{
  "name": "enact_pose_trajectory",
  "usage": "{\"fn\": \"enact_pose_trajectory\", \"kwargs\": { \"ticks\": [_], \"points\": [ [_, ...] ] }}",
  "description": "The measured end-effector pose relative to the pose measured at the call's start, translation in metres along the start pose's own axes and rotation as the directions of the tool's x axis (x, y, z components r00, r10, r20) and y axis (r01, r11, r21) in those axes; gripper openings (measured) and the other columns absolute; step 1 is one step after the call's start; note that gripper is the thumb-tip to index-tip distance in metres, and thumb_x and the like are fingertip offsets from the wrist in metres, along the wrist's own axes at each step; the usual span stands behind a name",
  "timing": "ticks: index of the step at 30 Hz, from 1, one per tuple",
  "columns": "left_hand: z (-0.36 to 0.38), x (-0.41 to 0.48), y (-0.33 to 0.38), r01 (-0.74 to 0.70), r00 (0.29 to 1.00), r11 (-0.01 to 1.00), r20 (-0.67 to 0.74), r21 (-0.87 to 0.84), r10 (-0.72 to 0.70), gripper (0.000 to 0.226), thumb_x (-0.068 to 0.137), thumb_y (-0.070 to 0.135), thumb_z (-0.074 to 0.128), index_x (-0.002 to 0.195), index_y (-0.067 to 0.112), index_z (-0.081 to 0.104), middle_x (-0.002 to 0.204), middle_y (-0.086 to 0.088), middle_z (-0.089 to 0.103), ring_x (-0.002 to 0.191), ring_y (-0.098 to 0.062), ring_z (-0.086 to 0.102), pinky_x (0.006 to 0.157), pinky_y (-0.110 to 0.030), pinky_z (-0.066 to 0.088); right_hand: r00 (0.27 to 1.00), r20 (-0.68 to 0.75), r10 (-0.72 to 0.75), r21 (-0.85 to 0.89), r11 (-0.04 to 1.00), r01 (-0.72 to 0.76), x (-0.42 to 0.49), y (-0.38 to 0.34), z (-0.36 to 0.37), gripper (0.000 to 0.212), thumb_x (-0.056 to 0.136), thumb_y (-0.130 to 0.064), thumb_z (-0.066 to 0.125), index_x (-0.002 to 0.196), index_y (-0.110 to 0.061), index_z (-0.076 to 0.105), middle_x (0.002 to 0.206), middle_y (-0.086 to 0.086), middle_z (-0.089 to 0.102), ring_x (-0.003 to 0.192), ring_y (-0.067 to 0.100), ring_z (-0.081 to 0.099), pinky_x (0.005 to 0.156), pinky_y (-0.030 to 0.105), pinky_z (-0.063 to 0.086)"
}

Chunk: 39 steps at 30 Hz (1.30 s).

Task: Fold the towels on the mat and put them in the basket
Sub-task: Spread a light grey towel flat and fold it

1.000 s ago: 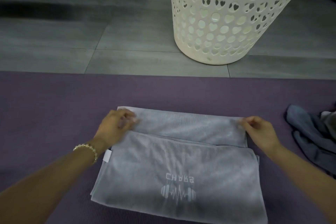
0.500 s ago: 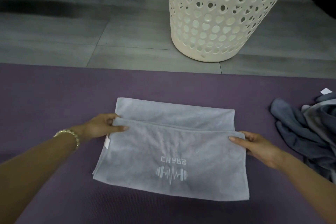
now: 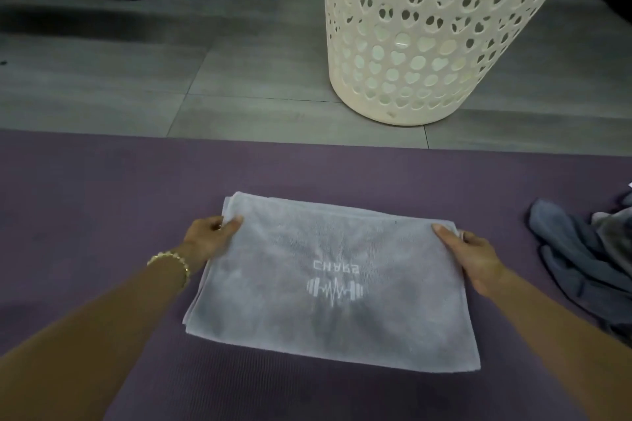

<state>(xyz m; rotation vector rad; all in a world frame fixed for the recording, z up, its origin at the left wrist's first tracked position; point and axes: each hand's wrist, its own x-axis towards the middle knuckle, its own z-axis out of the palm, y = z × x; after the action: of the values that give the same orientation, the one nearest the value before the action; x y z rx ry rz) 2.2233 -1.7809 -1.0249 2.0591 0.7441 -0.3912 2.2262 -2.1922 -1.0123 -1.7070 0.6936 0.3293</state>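
Your left grip (image 3: pixel 208 237) and right grip (image 3: pixel 473 258) each pinch a far corner of the pale grey logo-printed terry towel (image 3: pixel 307 328) lying on the purple foam mat (image 3: pixel 102 202); match edges squarely before creasing the next fold.

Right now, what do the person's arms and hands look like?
Both forearms are bare, no sleeves in view. The left hand has a gold beaded bracelet at its wrist. The right hand shows no glove, watch or bracelet.
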Motion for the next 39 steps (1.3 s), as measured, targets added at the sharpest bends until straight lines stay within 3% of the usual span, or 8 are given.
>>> {"fn": "enact_pose_trajectory", "kwargs": {
  "ticks": [4,7,14,20,23,28,32,39],
  "points": [
    [0.004,-0.004,0.001,-0.221,0.970,0.972,-0.127,-0.082,0.209,0.026,0.091,0.034,0.061,0.079,0.010,0.061,0.071,0.000,0.058,0.066,-0.015,0.054,0.055,-0.014,0.046,0.975,-0.188,-0.116,-0.038,0.993,0.111,0.005,0.006,0.006,0.029,0.084,-0.028,0.071,0.069,-0.007,0.058,0.077,0.009,0.060,0.075,0.023,0.055,0.070,0.034,0.050],
    [0.003,-0.003,0.004,-0.329,0.932,0.930,-0.215,-0.164,0.292,0.022,0.092,0.031,0.059,0.083,0.012,0.060,0.076,0.001,0.061,0.066,-0.011,0.056,0.059,-0.019,0.049,0.961,-0.203,-0.189,0.026,0.980,0.198,0.007,0.000,0.001,0.027,0.085,-0.027,0.071,0.072,-0.007,0.059,0.078,0.007,0.061,0.070,0.018,0.055,0.061,0.026,0.053],
    [0.005,0.007,0.005,-0.053,0.994,0.998,-0.102,-0.024,0.051,0.040,0.090,0.046,0.058,0.068,0.013,0.057,0.065,-0.001,0.053,0.068,-0.022,0.052,0.058,-0.027,0.042,0.991,-0.130,-0.015,-0.033,0.999,0.011,0.020,-0.004,0.009,0.024,0.084,-0.033,0.071,0.094,-0.012,0.064,0.103,0.006,0.065,0.095,0.026,0.062,0.088,0.038,0.051],
    [-0.017,-0.022,-0.019,0.096,0.946,0.993,0.304,0.067,-0.112,0.049,0.077,0.058,0.065,0.095,0.013,0.072,0.093,0.001,0.074,0.085,-0.016,0.070,0.078,-0.029,0.056,0.992,-0.032,0.122,-0.070,0.990,-0.124,-0.014,0.016,-0.008,0.057,0.077,-0.045,0.073,0.102,0.005,0.066,0.102,0.011,0.071,0.089,0.028,0.067,0.078,0.040,0.055],
    [-0.022,-0.038,-0.046,-0.017,0.962,0.985,0.272,0.173,-0.031,0.053,0.083,0.053,0.061,0.098,0.003,0.071,0.092,-0.003,0.075,0.085,-0.017,0.071,0.077,-0.028,0.056,0.983,0.063,0.175,-0.202,0.966,-0.159,-0.042,0.033,-0.021,0.056,0.073,-0.055,0.071,0.096,-0.004,0.071,0.093,0.006,0.074,0.090,0.027,0.069,0.082,0.041,0.055],
    [-0.023,-0.067,-0.075,-0.098,0.970,0.995,0.220,-0.021,0.100,0.040,0.090,0.039,0.056,0.096,0.003,0.071,0.092,-0.014,0.073,0.080,-0.018,0.066,0.077,-0.034,0.054,0.999,0.044,-0.023,-0.291,0.956,0.035,-0.079,0.061,-0.018,0.024,0.087,-0.037,0.064,0.079,-0.014,0.070,0.086,0.003,0.071,0.077,0.013,0.063,0.072,0.031,0.046],
    [-0.023,-0.088,-0.077,-0.164,0.976,0.983,0.135,-0.079,0.174,0.032,0.095,0.032,0.052,0.090,0.007,0.072,0.086,-0.007,0.073,0.074,-0.012,0.064,0.064,-0.015,0.050,0.985,-0.057,-0.161,-0.255,0.957,0.142,-0.090,0.069,-0.026,0.024,0.090,-0.031,0.062,0.082,-0.009,0.068,0.083,0.008,0.071,0.074,0.017,0.064,0.064,0.028,0.048],
    [-0.016,-0.123,-0.111,-0.053,0.969,0.998,0.237,-0.043,0.062,0.035,0.095,0.035,0.050,0.082,0.010,0.072,0.075,0.006,0.071,0.072,-0.008,0.064,0.064,-0.015,0.051,0.996,0.012,-0.088,-0.283,0.955,0.087,-0.112,0.100,-0.044,0.017,0.088,-0.029,0.066,0.082,-0.015,0.072,0.084,0.000,0.074,0.082,0.018,0.068,0.068,0.022,0.056]
  ]
}}
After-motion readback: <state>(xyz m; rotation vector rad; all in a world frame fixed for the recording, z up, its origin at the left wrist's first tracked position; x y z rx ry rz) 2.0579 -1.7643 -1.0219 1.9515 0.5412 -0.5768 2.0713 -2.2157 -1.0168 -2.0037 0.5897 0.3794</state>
